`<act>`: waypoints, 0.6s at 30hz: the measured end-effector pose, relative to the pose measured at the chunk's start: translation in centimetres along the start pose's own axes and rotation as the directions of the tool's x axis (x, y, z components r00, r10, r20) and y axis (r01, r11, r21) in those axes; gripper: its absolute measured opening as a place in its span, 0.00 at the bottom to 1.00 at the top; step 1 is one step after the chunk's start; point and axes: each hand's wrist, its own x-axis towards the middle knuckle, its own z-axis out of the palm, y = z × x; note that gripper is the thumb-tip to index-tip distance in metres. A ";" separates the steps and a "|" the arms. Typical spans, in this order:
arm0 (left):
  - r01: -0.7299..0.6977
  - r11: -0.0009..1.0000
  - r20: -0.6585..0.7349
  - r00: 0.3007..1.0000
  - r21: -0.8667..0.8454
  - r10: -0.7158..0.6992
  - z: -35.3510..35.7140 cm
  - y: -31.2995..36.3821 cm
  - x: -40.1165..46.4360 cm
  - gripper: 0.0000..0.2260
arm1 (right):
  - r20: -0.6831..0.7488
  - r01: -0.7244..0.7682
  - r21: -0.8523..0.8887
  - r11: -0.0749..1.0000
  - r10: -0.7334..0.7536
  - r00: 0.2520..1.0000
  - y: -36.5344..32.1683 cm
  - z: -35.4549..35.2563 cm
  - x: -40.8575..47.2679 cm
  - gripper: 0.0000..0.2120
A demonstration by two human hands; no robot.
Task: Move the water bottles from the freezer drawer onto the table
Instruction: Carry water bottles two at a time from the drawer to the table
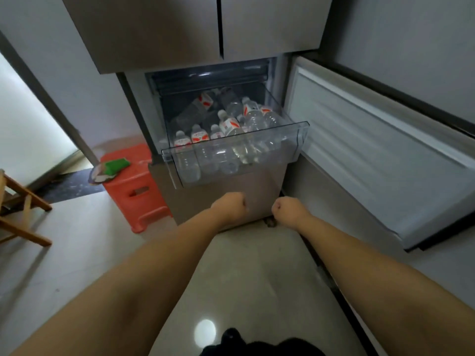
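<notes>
Water bottles (226, 129) fill the freezer drawer (239, 147) just beyond and above your hands, none of them lifted out. They are clear plastic with white caps and red-and-white labels; the ones nearest you stand roughly upright in a row behind the drawer's clear front wall, and those further from you lie tilted across one another in a heap. The drawer is pulled out toward you from the lower part of the fridge (192, 29), whose two upper doors are closed.

Your left hand (232, 205) is clenched into a fist with nothing in it, held in the air below the drawer's front lip. Your right hand (284, 208) is likewise clenched on nothing, just beside the left, with a small gap between the two fists. Neither one touches the drawer or a bottle, and both forearms stretch straight out from you.

Out past your right hand, the lower freezer door (372, 155) stands swung wide open, its pale inner lining facing you. Out past your left hand, a red plastic stool (133, 191) sits on the floor (244, 278) against the fridge's side, with a green-and-white packet (109, 168) lying on its top. Further to that same side, part of a wooden chair frame (20, 209) shows at the edge of view. The floor under your arms is pale and glossy, with a light reflected in it close to you.
</notes>
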 end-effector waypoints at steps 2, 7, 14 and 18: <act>-0.031 0.999 -0.025 0.999 -0.012 0.031 -1.8 -0.1 2.3 0.11 | -0.071 0.023 0.067 0.997 -0.018 0.997 -1.3 -1.0 2.3 0.13; -0.123 0.986 -0.140 0.984 -0.116 0.106 -7.0 1.2 8.0 0.09 | -0.254 0.115 0.164 0.980 -0.070 0.965 -4.4 -4.9 8.4 0.13; -0.054 0.970 -0.281 0.960 -0.239 -0.016 -14.0 1.7 16.5 0.09 | -0.467 0.254 0.145 0.956 -0.160 0.869 -7.8 -11.6 18.6 0.12; 0.162 0.928 -0.214 0.946 -0.335 -0.242 -15.2 0.0 21.9 0.13 | -0.402 0.232 0.103 0.967 -0.173 0.899 -8.3 -14.7 24.3 0.13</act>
